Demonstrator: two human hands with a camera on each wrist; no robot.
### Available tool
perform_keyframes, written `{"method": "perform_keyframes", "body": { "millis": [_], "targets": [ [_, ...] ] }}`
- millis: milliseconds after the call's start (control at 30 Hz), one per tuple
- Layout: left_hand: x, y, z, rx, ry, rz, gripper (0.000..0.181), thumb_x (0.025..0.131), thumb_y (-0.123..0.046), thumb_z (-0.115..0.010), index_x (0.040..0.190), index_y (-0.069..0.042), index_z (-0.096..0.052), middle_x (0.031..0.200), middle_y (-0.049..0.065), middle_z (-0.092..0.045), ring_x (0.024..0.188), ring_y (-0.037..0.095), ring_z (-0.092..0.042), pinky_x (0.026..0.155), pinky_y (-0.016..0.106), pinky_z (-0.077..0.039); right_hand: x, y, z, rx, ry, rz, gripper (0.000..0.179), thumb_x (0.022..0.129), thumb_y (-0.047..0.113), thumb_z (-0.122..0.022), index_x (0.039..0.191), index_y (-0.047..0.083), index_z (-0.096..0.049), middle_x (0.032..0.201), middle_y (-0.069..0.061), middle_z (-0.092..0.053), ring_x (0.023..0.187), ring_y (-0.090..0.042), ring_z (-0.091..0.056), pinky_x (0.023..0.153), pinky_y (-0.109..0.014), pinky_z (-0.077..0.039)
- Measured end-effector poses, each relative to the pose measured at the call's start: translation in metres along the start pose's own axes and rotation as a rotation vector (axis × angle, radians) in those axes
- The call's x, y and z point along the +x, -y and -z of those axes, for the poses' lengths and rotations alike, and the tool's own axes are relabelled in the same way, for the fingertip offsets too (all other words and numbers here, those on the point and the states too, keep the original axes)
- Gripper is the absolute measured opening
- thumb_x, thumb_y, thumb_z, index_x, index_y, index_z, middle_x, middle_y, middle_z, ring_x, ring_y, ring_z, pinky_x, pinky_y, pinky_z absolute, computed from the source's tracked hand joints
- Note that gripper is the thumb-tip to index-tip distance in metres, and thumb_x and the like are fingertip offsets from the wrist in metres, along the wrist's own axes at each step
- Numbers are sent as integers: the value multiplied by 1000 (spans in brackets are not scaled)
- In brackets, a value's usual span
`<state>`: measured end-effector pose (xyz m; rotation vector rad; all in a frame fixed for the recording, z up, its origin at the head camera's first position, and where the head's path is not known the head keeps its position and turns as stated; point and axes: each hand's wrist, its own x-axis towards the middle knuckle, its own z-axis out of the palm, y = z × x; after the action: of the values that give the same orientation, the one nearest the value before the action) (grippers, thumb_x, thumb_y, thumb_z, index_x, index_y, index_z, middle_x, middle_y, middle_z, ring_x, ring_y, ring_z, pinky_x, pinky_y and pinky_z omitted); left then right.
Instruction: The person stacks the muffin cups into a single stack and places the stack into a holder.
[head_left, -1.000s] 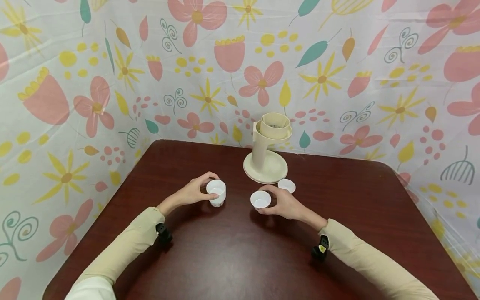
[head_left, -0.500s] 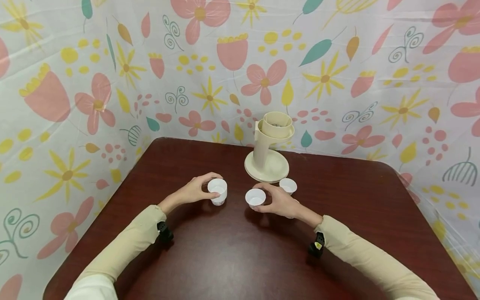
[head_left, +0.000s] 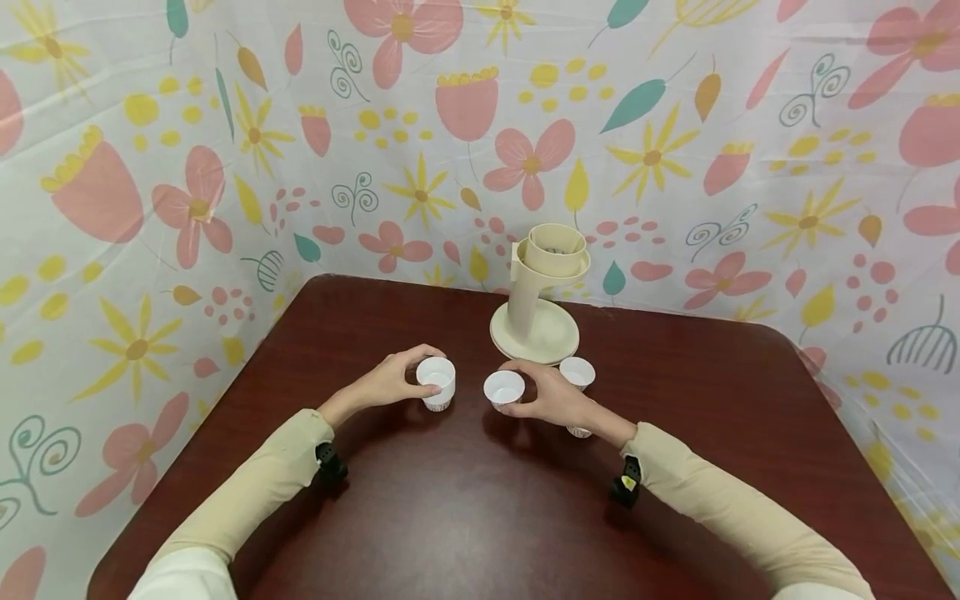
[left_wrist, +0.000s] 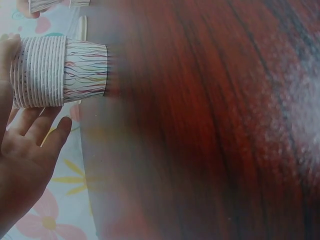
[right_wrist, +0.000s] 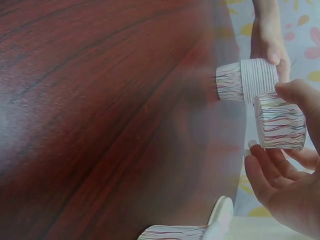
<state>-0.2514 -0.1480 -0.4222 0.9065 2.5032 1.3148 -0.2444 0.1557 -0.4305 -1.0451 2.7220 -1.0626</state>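
My left hand (head_left: 386, 382) grips a nested stack of white paper cups (head_left: 437, 382) between thumb and fingers. In the left wrist view the stacked cups (left_wrist: 40, 72) show tightly layered rims, and the lowest cup carries thin coloured wavy lines. A single paper cup (head_left: 504, 388) is held in my right hand (head_left: 555, 395), just right of the stack. Seen from the right wrist, that cup (right_wrist: 281, 122) has the same wavy lines and overlaps the stack (right_wrist: 260, 79). Beyond the right hand stands another paper cup (head_left: 577, 372). One more cup (head_left: 579, 432) is mostly hidden under the right wrist.
A cream stand (head_left: 522, 310) with a round base and a cup-shaped holder (head_left: 557, 250) on top rises behind the hands. All this is on a dark red-brown wooden table (head_left: 450, 517). Flower-printed cloth (head_left: 315, 183) hangs along the back and left.
My right hand has moved left with its paper cup, closer to the stack. A cup behind the right wrist has come partly into view. The left hand has stayed nearly still.
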Motion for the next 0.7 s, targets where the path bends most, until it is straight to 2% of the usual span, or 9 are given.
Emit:
{"method": "perform_keyframes", "body": {
  "millis": [100,367,700],
  "targets": [
    [0,1,0,1,5,3,48,85,-11,-74,129,-4,-53,115,13,-65,105,25,-62,88,33,-51,4,1,0,-3,-9,-13,54,78,31,-80,124,14,-58,116,3,-64,104,-13,-58,91,-35,-45],
    [1,-1,1,10,-3,-6,49,86,-12,-73,129,-3,-53,116,14,-64,105,26,-62,88,34,-51,12,4,0,14,2,-34,50,78,35,-80,119,17,-56,107,3,-64,96,-12,-61,83,-29,-48],
    [1,4,-2,-4,-9,-20,48,85,-11,-74,128,-3,-53,115,14,-64,106,26,-62,87,32,-52,17,3,-1,-30,10,-20,52,80,34,-78,124,16,-57,115,4,-63,105,-13,-58,91,-36,-46]
  ]
}}
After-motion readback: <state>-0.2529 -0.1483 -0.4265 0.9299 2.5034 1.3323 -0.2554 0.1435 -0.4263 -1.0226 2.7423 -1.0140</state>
